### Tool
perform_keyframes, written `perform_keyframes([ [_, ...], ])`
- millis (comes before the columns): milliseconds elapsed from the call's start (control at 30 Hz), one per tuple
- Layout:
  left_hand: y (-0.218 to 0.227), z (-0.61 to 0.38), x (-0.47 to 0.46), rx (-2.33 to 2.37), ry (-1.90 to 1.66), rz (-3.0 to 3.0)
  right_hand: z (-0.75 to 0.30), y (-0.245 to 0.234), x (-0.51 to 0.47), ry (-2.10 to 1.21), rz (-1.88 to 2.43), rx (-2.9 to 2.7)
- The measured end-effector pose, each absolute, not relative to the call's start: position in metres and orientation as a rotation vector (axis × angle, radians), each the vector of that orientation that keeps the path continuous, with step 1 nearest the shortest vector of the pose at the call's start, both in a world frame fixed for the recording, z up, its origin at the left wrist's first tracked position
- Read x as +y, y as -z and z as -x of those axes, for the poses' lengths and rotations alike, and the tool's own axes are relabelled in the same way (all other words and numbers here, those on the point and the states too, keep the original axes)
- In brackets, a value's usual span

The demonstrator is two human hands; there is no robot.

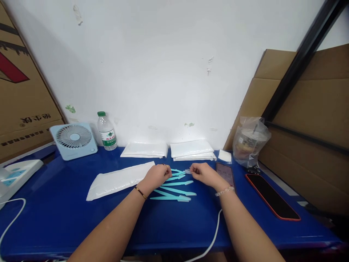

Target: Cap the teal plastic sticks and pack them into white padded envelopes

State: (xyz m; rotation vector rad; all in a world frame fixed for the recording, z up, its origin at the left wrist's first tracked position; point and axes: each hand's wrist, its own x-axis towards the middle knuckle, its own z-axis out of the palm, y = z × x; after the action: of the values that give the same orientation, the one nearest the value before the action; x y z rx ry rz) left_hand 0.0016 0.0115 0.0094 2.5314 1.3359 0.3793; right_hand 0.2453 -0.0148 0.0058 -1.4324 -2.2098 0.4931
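Observation:
Several turquoise eyebrow razors (178, 191) lie fanned out on the blue table, their blade ends to the right. My left hand (161, 174) is closed in a pinch at the handle end of a turquoise razor (177, 171) at the far side of the group. Opposite it, my right hand (200, 171) pinches a small clear plastic cap (188, 171) at that razor's tip. Whether the cap sits fully on the blade cannot be made out. A white padded mailer (117, 182) lies flat beside my left hand, partly behind it.
Stacked white mailers (144, 150) and more mailers (192, 150) rest against the wall. A fan (75, 140) and a water bottle (107, 133) stand back left. To the right are a phone (225, 174), an orange-edged phone (272, 196) and a bagged drink cup (251, 142). A white cable (216, 233) crosses the front edge.

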Motion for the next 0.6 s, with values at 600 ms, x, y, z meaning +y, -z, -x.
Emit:
perform_keyframes([
  [600,-0.013,0.0,0.009,1.183,-0.474,-2.377,-0.24,-0.014,-0.017,-0.669,1.236,-1.891],
])
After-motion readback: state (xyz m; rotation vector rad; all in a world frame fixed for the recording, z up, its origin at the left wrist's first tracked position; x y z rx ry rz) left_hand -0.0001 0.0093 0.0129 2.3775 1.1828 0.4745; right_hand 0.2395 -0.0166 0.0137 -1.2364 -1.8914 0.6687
